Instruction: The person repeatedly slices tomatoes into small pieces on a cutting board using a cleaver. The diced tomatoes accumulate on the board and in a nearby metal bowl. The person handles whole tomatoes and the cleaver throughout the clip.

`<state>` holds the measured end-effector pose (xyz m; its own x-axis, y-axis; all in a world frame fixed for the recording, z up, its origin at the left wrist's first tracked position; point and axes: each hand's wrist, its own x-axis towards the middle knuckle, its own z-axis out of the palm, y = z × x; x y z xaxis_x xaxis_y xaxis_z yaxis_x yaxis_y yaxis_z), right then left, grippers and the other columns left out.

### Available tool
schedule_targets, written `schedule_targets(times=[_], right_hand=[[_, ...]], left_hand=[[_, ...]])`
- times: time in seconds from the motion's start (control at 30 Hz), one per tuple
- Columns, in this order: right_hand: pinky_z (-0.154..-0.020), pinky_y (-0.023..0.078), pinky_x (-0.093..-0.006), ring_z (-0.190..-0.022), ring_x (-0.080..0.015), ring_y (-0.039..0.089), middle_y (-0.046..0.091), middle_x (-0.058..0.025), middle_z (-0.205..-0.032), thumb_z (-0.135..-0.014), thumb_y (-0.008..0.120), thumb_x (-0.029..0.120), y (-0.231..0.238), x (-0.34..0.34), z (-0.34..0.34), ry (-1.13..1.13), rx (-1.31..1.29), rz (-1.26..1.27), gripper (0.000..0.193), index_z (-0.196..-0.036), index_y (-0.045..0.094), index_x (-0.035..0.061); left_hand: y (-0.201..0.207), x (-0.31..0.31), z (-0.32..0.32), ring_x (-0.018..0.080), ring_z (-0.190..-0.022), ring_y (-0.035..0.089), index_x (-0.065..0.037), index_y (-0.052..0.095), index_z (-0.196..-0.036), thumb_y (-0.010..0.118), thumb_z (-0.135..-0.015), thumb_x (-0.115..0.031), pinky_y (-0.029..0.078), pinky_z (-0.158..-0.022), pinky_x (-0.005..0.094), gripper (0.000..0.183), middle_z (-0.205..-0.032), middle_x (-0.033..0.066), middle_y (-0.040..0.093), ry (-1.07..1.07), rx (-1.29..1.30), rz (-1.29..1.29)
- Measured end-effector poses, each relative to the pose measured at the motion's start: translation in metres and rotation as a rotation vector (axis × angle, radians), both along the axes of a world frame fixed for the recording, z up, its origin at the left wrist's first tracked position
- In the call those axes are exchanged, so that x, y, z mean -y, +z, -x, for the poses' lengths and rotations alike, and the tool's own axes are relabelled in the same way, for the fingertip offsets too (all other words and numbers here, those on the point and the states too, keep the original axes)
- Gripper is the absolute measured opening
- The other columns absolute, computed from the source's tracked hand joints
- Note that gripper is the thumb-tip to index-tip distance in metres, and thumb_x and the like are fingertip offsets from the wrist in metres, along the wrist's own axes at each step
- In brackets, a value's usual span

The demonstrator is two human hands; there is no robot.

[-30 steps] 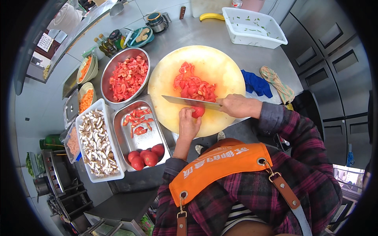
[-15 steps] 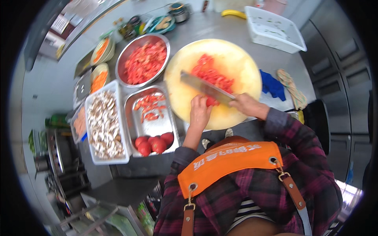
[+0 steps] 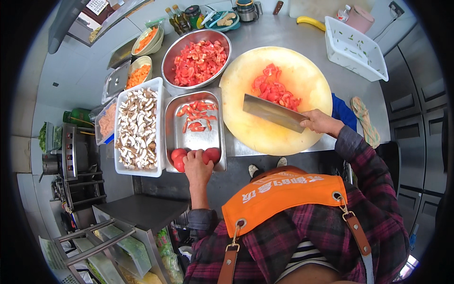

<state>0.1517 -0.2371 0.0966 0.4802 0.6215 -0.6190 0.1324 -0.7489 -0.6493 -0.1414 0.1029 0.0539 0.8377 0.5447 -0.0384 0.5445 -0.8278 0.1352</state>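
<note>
Left hand: the left hand [image 3: 197,165] reaches over the near end of the metal tray [image 3: 208,139], its fingers bent down among the whole tomatoes [image 3: 178,163]; the fingertips are partly hidden, so I cannot tell whether they pinch one or only rest there.
Whole tomatoes: red and round, they lie right beside the left hand, two toward its 9 and 10 o'clock, and another at its 2 o'clock.
Tomato slices: in the same tray, the tomato slices [image 3: 196,116] lie loose at 12 o'clock from the left hand, apart from it.
Right hand: the right hand [image 3: 321,122] is wrapped around the handle end of the knife [image 3: 274,113], gripping it over the near right part of the board.
Knife: its broad blade points to 10 o'clock from the right hand; whether it touches the board I cannot tell.
Board: on the round, pale yellow board [image 3: 265,137], the chopped tomato [image 3: 274,90] sits in a heap at 10 o'clock from the right hand, just beyond the blade.
Bowl: the metal bowl [image 3: 169,61], full of cut tomato, stands at 12 o'clock from the left hand, beyond the tray.
Mushrooms: sliced mushrooms [image 3: 137,128] fill a white tub [image 3: 162,118] at the left hand's 10 o'clock.
Blue cloth: the blue cloth [image 3: 344,111] lies at the right hand's 2 o'clock.
</note>
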Motion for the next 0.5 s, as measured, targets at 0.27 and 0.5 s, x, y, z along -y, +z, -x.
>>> schedule_targets(times=[0.27,0.5], right_hand=[[-0.05,0.046,-0.0277,-0.057,-0.0142,0.052,0.054,-0.0063,-0.072,-0.093,0.058,0.021,0.007,0.001,0.002,-0.206,0.013,-0.02,0.044,-0.133,0.053,0.004],[-0.076,0.049,-0.0474,-0.084,-0.0432,0.063,0.065,-0.027,-0.087,-0.093,0.055,0.022,0.047,0.004,0.03,0.051,0.413,-0.106,0.029,-0.113,0.059,0.0012]], left_hand=[[-0.017,0.071,-0.112,0.0366,-0.111,0.053,-0.001,0.052,-0.113,0.086,-0.062,-0.013,0.046,-0.092,0.0421,0.063,-0.116,0.0195,0.056,-0.193,0.632,0.511],[-0.04,0.117,-0.161,0.038,-0.11,0.051,-0.006,0.051,-0.103,0.084,-0.064,-0.008,0.046,-0.092,0.0446,0.051,-0.119,0.0182,0.051,-0.525,0.768,0.394]])
